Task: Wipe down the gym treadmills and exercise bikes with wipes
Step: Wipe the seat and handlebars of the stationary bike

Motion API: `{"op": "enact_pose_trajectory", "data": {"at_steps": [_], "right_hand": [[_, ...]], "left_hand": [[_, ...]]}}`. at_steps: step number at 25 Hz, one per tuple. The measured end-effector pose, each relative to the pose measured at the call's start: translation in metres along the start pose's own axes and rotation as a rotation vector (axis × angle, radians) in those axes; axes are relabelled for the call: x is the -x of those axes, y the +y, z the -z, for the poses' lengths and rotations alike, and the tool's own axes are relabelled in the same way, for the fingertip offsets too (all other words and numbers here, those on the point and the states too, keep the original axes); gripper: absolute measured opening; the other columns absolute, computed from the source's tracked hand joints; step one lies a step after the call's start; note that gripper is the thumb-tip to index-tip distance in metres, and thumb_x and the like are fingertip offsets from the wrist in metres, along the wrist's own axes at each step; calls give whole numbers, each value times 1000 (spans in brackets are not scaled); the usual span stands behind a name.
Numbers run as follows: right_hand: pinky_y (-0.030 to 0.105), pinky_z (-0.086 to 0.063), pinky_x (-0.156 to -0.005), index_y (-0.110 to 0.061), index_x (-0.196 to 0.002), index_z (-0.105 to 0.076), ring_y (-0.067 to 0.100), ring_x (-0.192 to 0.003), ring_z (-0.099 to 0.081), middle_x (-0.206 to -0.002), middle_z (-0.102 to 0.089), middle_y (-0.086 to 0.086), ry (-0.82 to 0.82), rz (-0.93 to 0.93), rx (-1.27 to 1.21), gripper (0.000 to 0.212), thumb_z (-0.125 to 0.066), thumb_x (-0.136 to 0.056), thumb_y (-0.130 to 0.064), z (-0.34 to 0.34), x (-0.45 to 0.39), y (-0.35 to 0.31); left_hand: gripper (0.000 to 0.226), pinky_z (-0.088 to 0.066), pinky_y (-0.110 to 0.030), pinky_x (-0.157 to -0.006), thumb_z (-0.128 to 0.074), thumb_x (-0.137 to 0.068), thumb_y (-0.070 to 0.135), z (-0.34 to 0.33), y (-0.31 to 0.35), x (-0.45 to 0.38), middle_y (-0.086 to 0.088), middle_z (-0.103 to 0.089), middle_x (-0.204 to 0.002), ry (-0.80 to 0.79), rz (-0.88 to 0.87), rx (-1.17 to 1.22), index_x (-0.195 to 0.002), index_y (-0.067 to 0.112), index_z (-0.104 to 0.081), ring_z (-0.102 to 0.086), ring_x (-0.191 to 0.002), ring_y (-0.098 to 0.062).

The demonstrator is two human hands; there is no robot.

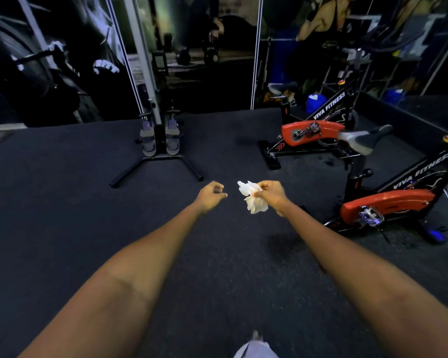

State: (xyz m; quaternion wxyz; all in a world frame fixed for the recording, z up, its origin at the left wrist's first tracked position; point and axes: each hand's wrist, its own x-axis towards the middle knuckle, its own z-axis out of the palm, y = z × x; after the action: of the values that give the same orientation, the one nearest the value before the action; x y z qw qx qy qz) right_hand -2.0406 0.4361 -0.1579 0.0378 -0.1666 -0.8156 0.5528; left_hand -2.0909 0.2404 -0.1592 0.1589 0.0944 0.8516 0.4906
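Note:
My right hand (pixel 272 193) pinches a crumpled white wipe (pixel 252 200), held out over the dark floor. My left hand (pixel 211 195) is beside it, a short gap to the left, with fingers curled and nothing in them. Two black and red exercise bikes stand to the right: the nearer bike (pixel 388 205) with its grey saddle (pixel 365 139) lies just right of my right hand, and the farther bike (pixel 313 133) stands behind it.
A rowing machine (pixel 161 140) with grey foot straps stands upright ahead on the left, against wall murals. Dark carpeted floor (pixel 217 254) spreads around my arms. A blue ball (pixel 314 102) and racks sit at the back right.

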Motion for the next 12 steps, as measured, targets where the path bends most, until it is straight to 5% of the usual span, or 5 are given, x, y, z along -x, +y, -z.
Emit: {"op": "enact_pose_trajectory", "data": {"at_steps": [12], "right_hand": [[28, -43, -63, 4, -87, -67, 15, -73, -57, -78, -62, 7, 89, -18, 15, 12, -64, -76, 0, 65, -332, -25]], "left_hand": [[31, -42, -26, -86, -63, -89, 13, -10, 79, -352, -1, -52, -110, -48, -118, -79, -118, 6, -55, -51, -100, -13]]}}
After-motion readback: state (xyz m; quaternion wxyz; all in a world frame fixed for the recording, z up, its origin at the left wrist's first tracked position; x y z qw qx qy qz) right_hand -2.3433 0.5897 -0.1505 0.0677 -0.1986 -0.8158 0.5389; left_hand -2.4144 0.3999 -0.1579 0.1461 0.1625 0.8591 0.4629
